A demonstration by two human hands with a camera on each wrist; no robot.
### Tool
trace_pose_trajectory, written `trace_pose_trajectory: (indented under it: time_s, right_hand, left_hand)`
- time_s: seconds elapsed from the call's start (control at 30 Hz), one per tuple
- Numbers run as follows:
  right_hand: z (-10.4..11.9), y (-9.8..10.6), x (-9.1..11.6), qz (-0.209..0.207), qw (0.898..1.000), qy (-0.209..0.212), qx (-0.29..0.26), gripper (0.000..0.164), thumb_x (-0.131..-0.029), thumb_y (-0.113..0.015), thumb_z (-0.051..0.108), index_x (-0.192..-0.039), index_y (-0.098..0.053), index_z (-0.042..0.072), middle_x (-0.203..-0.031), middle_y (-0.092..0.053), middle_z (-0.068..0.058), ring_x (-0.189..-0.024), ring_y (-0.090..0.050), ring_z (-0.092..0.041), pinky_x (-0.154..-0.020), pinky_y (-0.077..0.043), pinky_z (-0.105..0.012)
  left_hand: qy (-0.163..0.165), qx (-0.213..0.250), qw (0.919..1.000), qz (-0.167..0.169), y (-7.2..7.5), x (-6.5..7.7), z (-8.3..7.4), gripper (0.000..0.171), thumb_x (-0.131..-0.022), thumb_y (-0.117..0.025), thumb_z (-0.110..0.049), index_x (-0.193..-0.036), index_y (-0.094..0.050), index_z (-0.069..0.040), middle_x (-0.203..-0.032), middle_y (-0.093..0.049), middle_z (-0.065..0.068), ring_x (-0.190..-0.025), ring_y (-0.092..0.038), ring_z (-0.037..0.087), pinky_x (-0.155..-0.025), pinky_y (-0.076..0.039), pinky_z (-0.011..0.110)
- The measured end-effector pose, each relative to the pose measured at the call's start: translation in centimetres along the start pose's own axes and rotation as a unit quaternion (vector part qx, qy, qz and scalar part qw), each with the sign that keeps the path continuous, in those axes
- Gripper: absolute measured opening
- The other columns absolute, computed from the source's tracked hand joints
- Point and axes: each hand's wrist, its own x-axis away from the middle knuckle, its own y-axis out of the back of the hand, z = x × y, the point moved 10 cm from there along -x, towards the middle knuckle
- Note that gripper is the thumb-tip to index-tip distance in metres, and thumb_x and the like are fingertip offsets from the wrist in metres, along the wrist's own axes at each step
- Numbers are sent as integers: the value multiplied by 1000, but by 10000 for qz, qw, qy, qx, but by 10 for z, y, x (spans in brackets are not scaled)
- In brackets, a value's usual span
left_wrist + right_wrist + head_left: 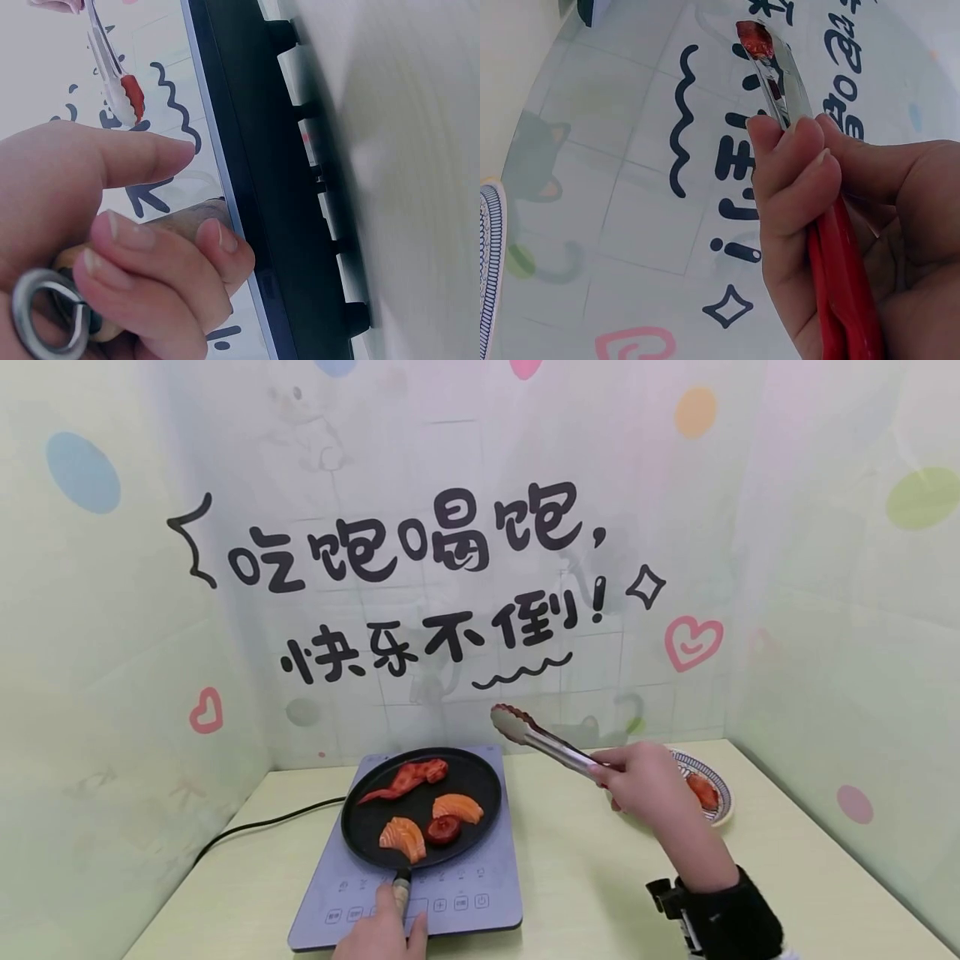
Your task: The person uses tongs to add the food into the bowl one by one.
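My left hand (381, 935) grips the wood-toned handle (402, 893) of a round black frying pan (390, 821); a metal hanging ring (46, 315) shows at the handle's end. In the pan lie a long red strip of meat (412, 777), two orange salmon pieces (403, 838) and a round dark-red slice (443, 829). My right hand (648, 781) holds metal tongs (555, 747) with red grips (844, 277), raised right of the pan. Their scalloped tips lie close together. Red shows at the tips; whether that is food, I cannot tell.
Under the pan sits a flat induction cooker (495, 860), its black cord (270, 821) running left. Behind my right hand, a patterned plate (726, 814) holds reddish meat (702, 792) and is partly hidden. A lettered curtain-like backdrop (465, 452) closes off the table's back and sides.
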Motion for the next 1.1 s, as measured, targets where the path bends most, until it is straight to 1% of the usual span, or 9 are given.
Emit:
trace_pose_trajectory:
  time_s: [0.07, 0.13, 0.37, 0.57, 0.67, 0.8, 0.9, 1.0, 1.1]
  right_hand:
    - [2, -4, 0, 15, 9999, -10, 100, 9, -100, -73, 17, -102, -80, 11, -69, -63, -1, -54, -59, -12, -54, -43, -30]
    - [3, -8, 0, 45, 9998, -10, 207, 8, -101, -73, 18, -96, -78, 13, -67, -61, -1, -54, -58, -13, -54, -42, -31]
    - [3, -24, -1, 86, 9998, 94, 182, 13, -101, -72, 14, -89, -77, 12, -63, -58, 0, -50, -56, -12, -51, -41, -30]
    - [6, -42, -2, 154, 9995, 94, 256, 17, -102, -71, 13, -85, -75, 12, -59, -55, 0, -48, -56, -12, -50, -41, -29]
    - [8, -51, -1, 167, 9993, 122, 311, 16, -101, -72, 13, -85, -76, 11, -58, -54, 1, -48, -56, -13, -50, -40, -29]
    - [11, -62, -1, 156, 9986, 255, 438, 16, -99, -74, 11, -83, -75, 12, -56, -54, 2, -46, -55, -12, -50, -40, -28]
    - [13, -67, 0, 150, 9979, 342, 523, 19, -99, -74, 11, -80, -74, 12, -55, -54, 3, -46, -55, -11, -50, -40, -28]
    - [11, -71, -1, 140, 9973, 358, 619, 18, -98, -74, 11, -81, -74, 12, -54, -56, 3, -45, -55, -10, -51, -41, -28]
    - [8, -76, -1, 186, 9969, 306, 702, 13, -98, -74, 11, -85, -77, 11, -55, -58, 3, -46, -56, -10, -52, -42, -28]
  left_hand:
    - [17, -15, 10000, 8, 1, 0, -1, 59, -98, -72, -41, -124, -51, 8, -70, -57, 12, -59, -58, 25, -60, -44, 37]
    - [25, -20, 10000, 10, 1, 1, -1, 59, -98, -72, -41, -124, -51, 8, -70, -57, 12, -60, -58, 25, -61, -44, 37]
    - [-12, -21, 10000, 3, 1, 1, -1, 58, -98, -71, -40, -123, -51, 8, -69, -57, 12, -59, -58, 25, -60, -44, 37]
    - [25, -51, 10000, 16, 1, 1, 0, 59, -98, -72, -41, -124, -51, 8, -70, -58, 12, -60, -58, 25, -61, -45, 37]
    - [31, -71, 10000, 7, 1, 1, 0, 59, -98, -72, -42, -124, -51, 7, -70, -58, 12, -60, -59, 25, -61, -45, 38]
    - [41, -57, 10000, 27, 1, 1, 0, 59, -98, -72, -42, -123, -51, 7, -70, -57, 12, -60, -59, 25, -61, -45, 38]
    - [36, -43, 10000, 37, 1, 1, 0, 58, -98, -72, -41, -123, -51, 7, -70, -58, 12, -60, -59, 25, -61, -45, 38]
    - [19, -47, 10000, 22, 1, 1, 0, 58, -98, -71, -41, -123, -51, 8, -70, -58, 12, -60, -59, 26, -61, -45, 38]
    - [17, -50, 10000, 18, 1, 1, 0, 58, -98, -71, -41, -123, -51, 8, -69, -58, 12, -60, -59, 26, -61, -45, 38]
